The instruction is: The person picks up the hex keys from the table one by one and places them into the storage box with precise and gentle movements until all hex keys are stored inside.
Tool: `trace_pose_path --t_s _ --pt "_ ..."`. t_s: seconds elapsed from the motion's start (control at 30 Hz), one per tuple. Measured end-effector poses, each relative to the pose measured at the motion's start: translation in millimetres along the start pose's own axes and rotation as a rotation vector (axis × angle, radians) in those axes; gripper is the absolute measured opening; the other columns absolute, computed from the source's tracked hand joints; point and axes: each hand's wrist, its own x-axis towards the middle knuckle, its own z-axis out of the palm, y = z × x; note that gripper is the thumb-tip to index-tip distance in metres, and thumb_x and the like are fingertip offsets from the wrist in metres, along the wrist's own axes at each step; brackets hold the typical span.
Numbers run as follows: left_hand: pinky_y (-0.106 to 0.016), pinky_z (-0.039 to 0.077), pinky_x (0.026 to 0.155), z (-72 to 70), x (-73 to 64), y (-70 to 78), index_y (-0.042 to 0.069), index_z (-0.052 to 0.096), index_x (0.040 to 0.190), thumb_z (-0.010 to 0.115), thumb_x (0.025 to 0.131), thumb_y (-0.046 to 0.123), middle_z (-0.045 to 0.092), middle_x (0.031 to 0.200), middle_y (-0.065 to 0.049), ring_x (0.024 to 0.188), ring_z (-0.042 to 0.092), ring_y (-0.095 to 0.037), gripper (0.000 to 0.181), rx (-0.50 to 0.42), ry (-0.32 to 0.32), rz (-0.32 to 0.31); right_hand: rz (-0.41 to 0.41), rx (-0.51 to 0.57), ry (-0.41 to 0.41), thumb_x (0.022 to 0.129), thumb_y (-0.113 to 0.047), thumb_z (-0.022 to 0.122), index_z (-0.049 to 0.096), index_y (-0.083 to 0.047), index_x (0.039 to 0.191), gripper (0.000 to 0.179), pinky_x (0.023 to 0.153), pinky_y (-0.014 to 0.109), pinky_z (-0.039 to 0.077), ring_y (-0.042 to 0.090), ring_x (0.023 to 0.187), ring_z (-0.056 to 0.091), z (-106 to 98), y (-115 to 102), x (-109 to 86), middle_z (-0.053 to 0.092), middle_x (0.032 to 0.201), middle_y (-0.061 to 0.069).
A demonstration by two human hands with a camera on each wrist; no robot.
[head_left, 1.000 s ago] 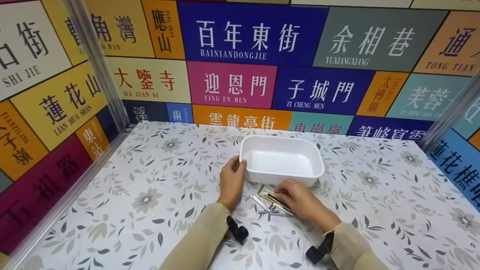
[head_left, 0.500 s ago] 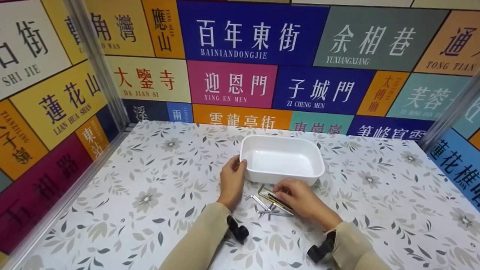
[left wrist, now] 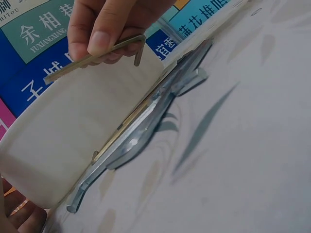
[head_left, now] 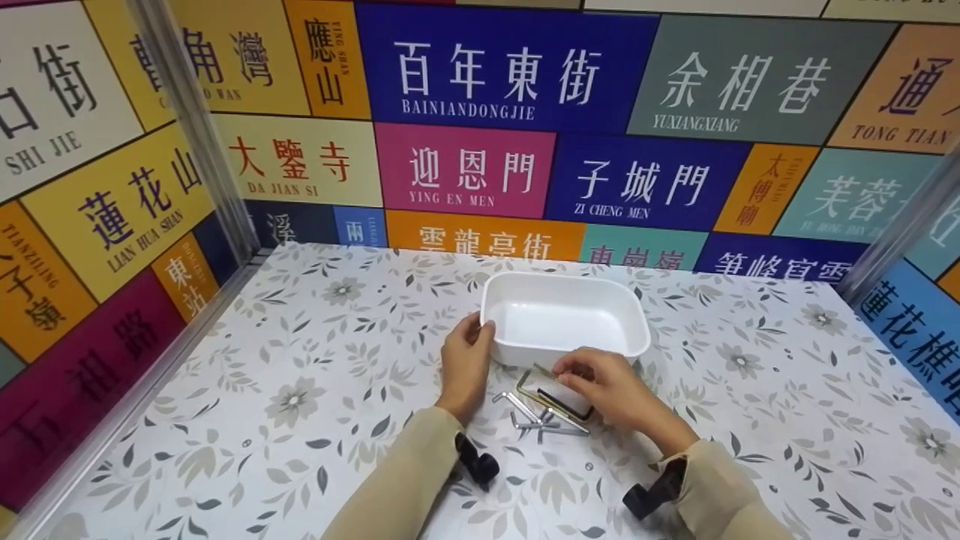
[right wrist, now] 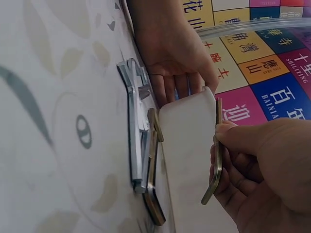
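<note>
My right hand [head_left: 611,390] pinches a brass-coloured hex key [right wrist: 217,165] between thumb and fingers, raised in front of the white plastic tub [head_left: 525,355]. The key's short bent end shows in both wrist views. At the tub's left end, my left hand [head_left: 463,369] holds the wall, thumb at the rim and fingers along the outside. Below the right hand, a small pile lies on the table against the tub's front: several silver hex keys [head_left: 523,406], a black hex key [head_left: 571,405] and another brass-coloured one [head_left: 523,381]. The tub's visible inside holds nothing.
A white cloth with a leaf and flower print [head_left: 292,401] covers the table. Panels with street names [head_left: 465,169] stand behind it and on both sides. Black wrist cameras [head_left: 478,461] sit at both sleeve cuffs.
My right hand has lifted a brass-coloured hex key up from the pile and drawn slightly right, uncovering the black key. The left hand and the tub have stayed in place.
</note>
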Motion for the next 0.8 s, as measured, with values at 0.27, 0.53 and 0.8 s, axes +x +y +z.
trace_pose_path --t_s 0.27,0.53,0.8 --pt "-0.035 0.051 0.108 -0.8 1.3 -0.8 0.010 0.059 0.139 0.058 0.098 0.032 0.068 0.132 -0.010 0.121 0.066 -0.022 0.047 -0.011 -0.006 0.008 -0.013 0.000 0.021 0.096 -0.010 0.066 0.074 -0.006 0.105 0.013 0.074 0.020 0.054 0.004 0.083 0.064 -12 -5 2.8 0.075 0.102 0.010" --pt "-0.036 0.050 0.109 -2.1 1.5 -0.9 0.009 0.060 0.138 0.058 0.099 0.031 0.068 0.132 -0.011 0.122 0.065 -0.023 0.046 -0.002 0.003 0.023 -0.009 0.002 0.035 0.095 -0.008 0.067 0.073 -0.004 0.106 0.013 0.070 0.020 0.051 0.005 0.081 0.063 -18 -10 7.7 0.075 0.099 0.009" --pt "-0.039 0.051 0.107 1.3 1.2 -0.2 0.009 0.058 0.138 0.057 0.099 0.031 0.068 0.128 -0.011 0.119 0.065 -0.024 0.045 0.008 0.025 0.033 0.003 0.025 0.045 0.096 -0.010 0.066 0.074 -0.005 0.106 0.014 0.070 0.020 0.051 0.018 0.081 0.067 -26 -11 19.3 0.075 0.100 0.011"
